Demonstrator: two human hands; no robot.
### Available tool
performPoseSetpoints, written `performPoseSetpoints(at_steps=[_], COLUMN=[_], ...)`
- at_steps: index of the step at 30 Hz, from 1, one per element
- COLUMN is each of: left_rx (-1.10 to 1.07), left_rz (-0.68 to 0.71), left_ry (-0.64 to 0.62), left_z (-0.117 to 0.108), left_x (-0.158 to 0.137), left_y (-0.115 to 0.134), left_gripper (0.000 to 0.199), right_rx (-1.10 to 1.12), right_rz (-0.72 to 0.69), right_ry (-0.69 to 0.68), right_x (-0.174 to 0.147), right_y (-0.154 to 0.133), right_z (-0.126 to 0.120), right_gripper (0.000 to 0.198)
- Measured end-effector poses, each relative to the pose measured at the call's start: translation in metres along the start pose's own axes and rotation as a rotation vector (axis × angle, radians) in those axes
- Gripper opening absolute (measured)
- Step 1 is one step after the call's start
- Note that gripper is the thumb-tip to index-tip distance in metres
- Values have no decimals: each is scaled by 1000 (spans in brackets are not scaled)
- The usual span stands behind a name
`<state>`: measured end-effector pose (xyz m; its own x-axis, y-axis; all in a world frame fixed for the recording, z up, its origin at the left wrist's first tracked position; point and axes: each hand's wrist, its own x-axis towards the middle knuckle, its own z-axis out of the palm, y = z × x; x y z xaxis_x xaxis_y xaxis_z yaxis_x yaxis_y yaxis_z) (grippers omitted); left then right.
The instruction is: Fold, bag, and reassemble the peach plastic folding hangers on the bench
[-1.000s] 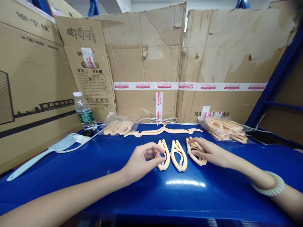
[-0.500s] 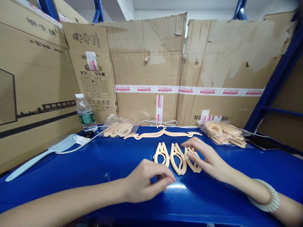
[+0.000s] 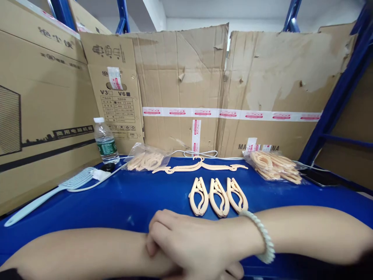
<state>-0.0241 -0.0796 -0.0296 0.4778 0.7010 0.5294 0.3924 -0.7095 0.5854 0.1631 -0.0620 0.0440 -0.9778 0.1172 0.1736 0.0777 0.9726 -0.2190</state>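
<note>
Three folded cream-coloured plastic folding hangers stand in a row: the left hanger (image 3: 199,198), the middle hanger (image 3: 219,199) and the right hanger (image 3: 237,195). Behind them lies an unfolded hanger (image 3: 186,168) with its arms spread and hook pointing back. My right hand (image 3: 194,239) crosses in front of the row, its fingers curled over my left wrist. My left hand (image 3: 235,269) is beneath it at the bottom edge, mostly hidden; only a bit of its fingers shows. Neither hand touches a hanger.
Clear bags of hangers lie at back left (image 3: 147,160) and back right (image 3: 274,167). A water bottle (image 3: 106,144), a pale blue slotted brush (image 3: 75,181) and a white cable are on the left. A dark phone (image 3: 320,178) lies right. Cardboard (image 3: 180,85) walls the blue table (image 3: 140,194).
Both hands have left the folded hangers and come down toward me. My right hand has swung left across my left wrist. The hangers stay where they were.
</note>
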Motion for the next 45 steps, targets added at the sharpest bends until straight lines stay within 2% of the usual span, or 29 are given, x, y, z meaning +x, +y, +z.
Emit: performPoseSetpoints(at_steps=[2,4,7,10,13,15,18,20,22,24,27,28,29,31,33,35,37,38,40,42,45], left_rx=[38,80,122,125,103,18,-196,-292,-331,-464,-806,-880,-903,-859,-676,-637,-558,-533,-514,-515,-437], left_rz=[-42,-11,79,109,110,100,42,-8,-48,-145,-348,-361,-314,-72,277,374,528,581,619,554,430], left_ry=[19,-18,-130,-170,-155,-192,-325,-382,-396,-382,-346,-363,-410,-568,-715,-732,-703,-678,-635,-638,-670], left_z=[-25,-45,-53,-30,4,17,21,18,16,15,21,26,33,51,69,82,86,85,76,62,39], left_x=[-8,-9,-2,9,10,4,-7,-12,-18,-25,-28,-23,-14,14,47,72,85,87,86,84,83], left_y=[-7,-9,-7,-5,-8,-14,-26,-35,-44,-52,-54,-50,-44,-23,3,24,37,40,42,43,47], left_gripper=[36,38,54,63,73,75,64,48,32,22,35,38,37,33,34,38,39,37,33,27,16], right_rx=[-50,-79,-119,-224,-374,-409,-415,-455,-502,-552,-591,-574,-548,-489,-468,-477,-498,-498,-503,-497,-482], right_rz=[-39,-113,-175,-57,86,52,-137,-198,-168,-103,-76,-92,-104,-96,-20,171,442,509,611,684,733], right_ry=[28,65,96,28,-143,-114,82,124,122,107,31,0,-23,-32,8,96,179,195,213,217,219], right_x=[14,23,25,20,16,17,19,19,16,12,1,-3,-7,-17,-29,-47,-73,-88,-121,-151,-182], right_y=[4,6,4,-5,-13,-14,-13,-12,-14,-20,-31,-34,-36,-34,-19,9,47,68,106,135,158], right_z=[4,7,5,-1,-3,1,9,13,14,10,-1,-6,-11,-24,-38,-53,-66,-71,-75,-73,-61], right_gripper=[44,49,52,46,34,31,24,16,11,10,4,4,5,5,4,7,16,19,23,26,32])
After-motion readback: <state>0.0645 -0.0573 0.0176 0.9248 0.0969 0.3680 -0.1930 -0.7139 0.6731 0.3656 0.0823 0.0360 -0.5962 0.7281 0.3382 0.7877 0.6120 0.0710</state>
